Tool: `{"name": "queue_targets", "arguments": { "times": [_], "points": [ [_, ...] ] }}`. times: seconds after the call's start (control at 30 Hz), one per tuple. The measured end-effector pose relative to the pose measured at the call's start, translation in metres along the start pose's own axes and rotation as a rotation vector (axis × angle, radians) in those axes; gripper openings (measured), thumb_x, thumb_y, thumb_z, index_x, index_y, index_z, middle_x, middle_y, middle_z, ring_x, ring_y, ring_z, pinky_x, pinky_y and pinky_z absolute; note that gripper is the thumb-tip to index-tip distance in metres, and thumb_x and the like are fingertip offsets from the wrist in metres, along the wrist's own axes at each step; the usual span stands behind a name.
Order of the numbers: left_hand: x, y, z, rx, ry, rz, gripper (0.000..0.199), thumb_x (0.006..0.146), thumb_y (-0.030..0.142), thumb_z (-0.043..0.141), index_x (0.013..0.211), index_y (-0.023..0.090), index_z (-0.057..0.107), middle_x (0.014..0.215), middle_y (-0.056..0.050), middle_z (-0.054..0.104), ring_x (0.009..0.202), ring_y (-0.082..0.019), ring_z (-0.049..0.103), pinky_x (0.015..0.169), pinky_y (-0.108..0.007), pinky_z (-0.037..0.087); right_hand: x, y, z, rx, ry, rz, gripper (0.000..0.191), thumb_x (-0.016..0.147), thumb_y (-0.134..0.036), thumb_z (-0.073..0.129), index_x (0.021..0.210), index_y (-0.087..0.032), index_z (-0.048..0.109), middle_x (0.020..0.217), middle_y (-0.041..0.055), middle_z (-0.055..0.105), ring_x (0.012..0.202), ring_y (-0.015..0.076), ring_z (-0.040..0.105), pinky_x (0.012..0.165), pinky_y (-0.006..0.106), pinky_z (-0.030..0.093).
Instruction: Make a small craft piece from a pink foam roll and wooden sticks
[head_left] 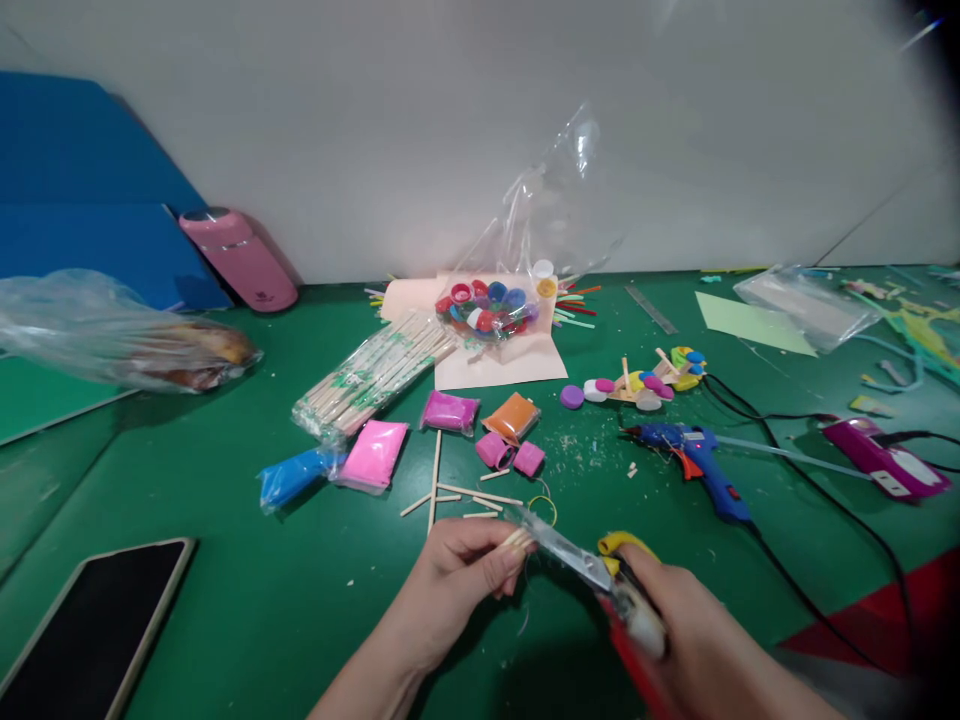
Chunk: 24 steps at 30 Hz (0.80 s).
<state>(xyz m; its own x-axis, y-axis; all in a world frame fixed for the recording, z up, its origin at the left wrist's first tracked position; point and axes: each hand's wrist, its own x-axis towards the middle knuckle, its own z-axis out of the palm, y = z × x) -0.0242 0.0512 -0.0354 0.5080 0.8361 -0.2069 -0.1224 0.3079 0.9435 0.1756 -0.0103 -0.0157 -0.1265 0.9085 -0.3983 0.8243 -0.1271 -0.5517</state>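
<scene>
My left hand is closed, pinching a few short wooden sticks between thumb and fingertips. In my right hand is a pair of scissors with yellow and red on the handles. The silver blades point left and their tips reach the sticks at my left fingertips. Blur hides whether they touch. Beyond my left hand lie loose cut sticks, some crossing each other. A yellow rubber band rests close to the blade tips.
A blue glue gun with a trailing cord lies right, near a purple power strip. Clay packets, packaged chopsticks, a bag of bottle caps and a cap figure lie beyond. A phone sits left.
</scene>
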Motion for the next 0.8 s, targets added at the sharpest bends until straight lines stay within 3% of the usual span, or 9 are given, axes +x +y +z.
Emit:
{"name": "queue_targets", "arguments": {
  "times": [0.13, 0.4, 0.63, 0.8],
  "points": [
    [0.000, -0.001, 0.000, -0.031, 0.031, 0.017, 0.028, 0.077, 0.025, 0.054, 0.051, 0.013, 0.054, 0.049, 0.003, 0.041, 0.050, -0.009, 0.034, 0.048, -0.023, 0.023, 0.004, 0.003, -0.002, 0.019, 0.004, 0.013, 0.006, 0.071, -0.023, 0.046, 0.073, -0.022, 0.040, 0.058, -0.0030, 0.054, 0.048, 0.0118, 0.044, 0.045, 0.021, 0.032],
    [0.003, -0.006, 0.000, -0.146, 0.073, -0.061, 0.015, 0.075, 0.024, 0.058, 0.070, 0.012, 0.065, 0.051, 0.001, 0.050, 0.050, -0.009, 0.041, 0.051, -0.021, 0.029, 0.003, 0.002, -0.012, -0.018, 0.009, 0.036, 0.021, 0.066, -0.032, 0.056, 0.075, -0.025, 0.039, 0.060, -0.0036, 0.056, 0.049, 0.0135, 0.047, 0.045, 0.022, 0.034],
    [0.004, -0.004, 0.000, -0.074, 0.070, -0.049, 0.026, 0.076, 0.024, 0.057, 0.053, 0.013, 0.059, 0.052, 0.001, 0.049, 0.052, -0.009, 0.041, 0.051, -0.021, 0.030, -0.002, -0.002, -0.012, -0.059, 0.015, 0.025, 0.021, 0.064, -0.031, 0.057, 0.072, -0.025, 0.039, 0.059, -0.0041, 0.057, 0.049, 0.0141, 0.050, 0.046, 0.022, 0.036],
    [0.002, -0.003, 0.000, -0.008, 0.032, -0.045, 0.022, 0.076, 0.025, 0.057, 0.059, 0.012, 0.063, 0.052, 0.000, 0.051, 0.052, -0.009, 0.041, 0.051, -0.021, 0.031, 0.001, 0.005, -0.013, -0.053, -0.002, 0.027, 0.016, 0.069, -0.035, 0.056, 0.071, -0.024, 0.044, 0.059, -0.0037, 0.060, 0.049, 0.0139, 0.052, 0.044, 0.021, 0.036]
  ]
}}
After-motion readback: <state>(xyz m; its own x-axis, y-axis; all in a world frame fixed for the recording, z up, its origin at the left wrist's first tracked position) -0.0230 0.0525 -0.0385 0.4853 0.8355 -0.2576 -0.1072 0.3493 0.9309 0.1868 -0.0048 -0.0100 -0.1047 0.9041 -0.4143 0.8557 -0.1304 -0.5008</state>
